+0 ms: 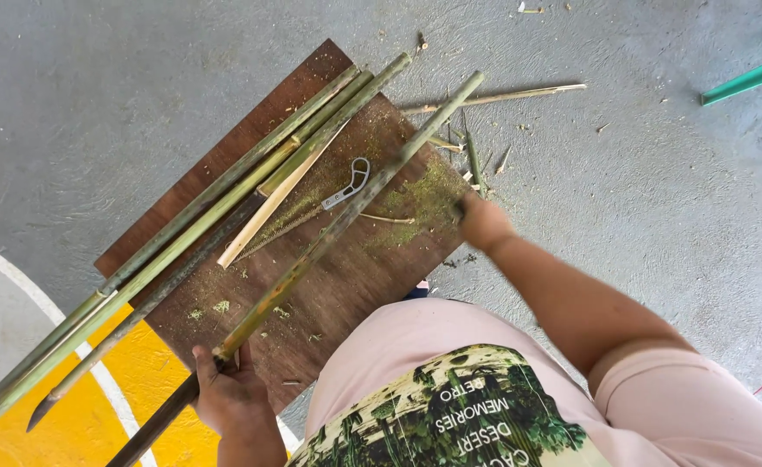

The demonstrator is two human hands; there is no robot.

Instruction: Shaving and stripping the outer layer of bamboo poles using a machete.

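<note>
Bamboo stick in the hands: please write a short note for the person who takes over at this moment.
Left hand: closed around the near end of the bamboo stick, which lies slanted across the wooden board.
Right hand: at the board's right edge, closed; what it holds cannot be seen clearly.
On the board: a bundle of bamboo poles on the left, one pale split strip, a small metal tool, green shavings.
Done: some scraping, judged by the shavings.
Left: the held stick is mostly green.

Dark wooden board on grey concrete floor, with bamboo poles, metal clip, green shavings.
</note>
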